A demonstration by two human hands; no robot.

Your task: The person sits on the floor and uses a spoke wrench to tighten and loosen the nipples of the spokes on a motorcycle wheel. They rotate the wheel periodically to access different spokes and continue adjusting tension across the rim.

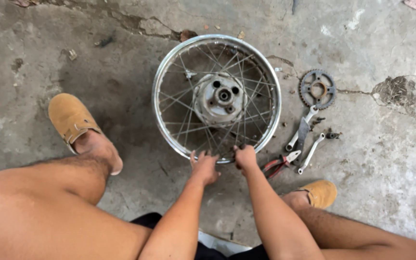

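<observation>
While the spoked wheel (pixel 216 96) lies ahead, left hand (pixel 204 167) and right hand (pixel 245 157) grip its near rim.

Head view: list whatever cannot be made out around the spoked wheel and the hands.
- Right hand: what its fingers grip at the rim of the spoked wheel, hidden by the hand.
- Left hand: fingertips hidden among the spokes.
- Small parts by the wrenches: too small to identify.
</observation>
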